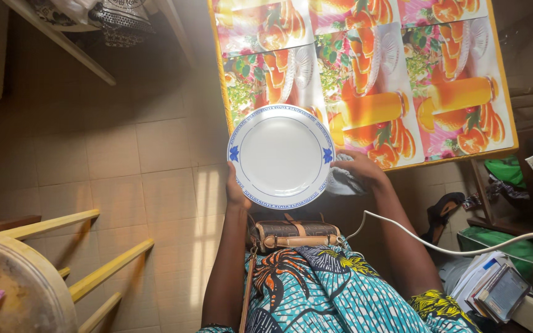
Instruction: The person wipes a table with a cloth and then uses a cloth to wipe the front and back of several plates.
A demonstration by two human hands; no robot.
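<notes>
A round white plate (280,156) with a blue patterned rim sits at the centre of the frame, held face up in the air just off the near edge of the counter (501,132). Its far rim overlaps the counter's lower left corner; the rest of it hangs over the tiled floor (124,154) and the person's lap.

The left hand (235,191) grips the plate's lower left rim, fingers curled under it and mostly hidden. The right hand (358,169) is at the plate's right edge, closed around a crumpled grey-white cloth (342,180) that presses against the rim there.

The counter fills the upper right of the frame and is covered with an oilcloth printed with orange slices, glass dishes and glasses of juice, edged in yellow.

Directly below the plate, a small brown bag (295,234) with a tan strap lies across the person's lap, on a teal, orange and yellow patterned dress (334,290). A white cable (458,246) curves from beside the bag out to the right edge of the frame, crossing over the right forearm.

At lower right, a stack of books and papers (495,287) sits by green fabric (513,246), with a dark sandal (442,213) on the floor above them. At lower left stand a round wooden stool (20,283) and yellow wooden rails (103,268). At upper left, a dark mesh object (121,21) rests on a pale slanted rail.
</notes>
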